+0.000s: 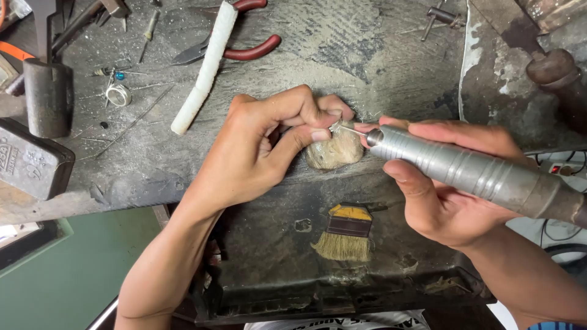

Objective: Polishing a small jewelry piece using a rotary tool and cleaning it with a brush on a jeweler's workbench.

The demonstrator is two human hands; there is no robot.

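My left hand (269, 143) pinches a small silvery metal piece (334, 126) between thumb and fingertips, held against a worn wooden bench peg (336, 153). My right hand (443, 177) grips a grey ribbed rotary tool handpiece (465, 168). Its thin bit (353, 130) touches the small metal piece. The piece is mostly hidden by my fingers.
A dark catch tray (275, 269) below the bench holds a small brush (345, 235). On the scarred bench (342, 43) lie red-handled pliers (241, 49), a white wrapped stick (205, 67), a metal ring (118, 94), a hammer head (46, 95) and a steel block (30, 160).
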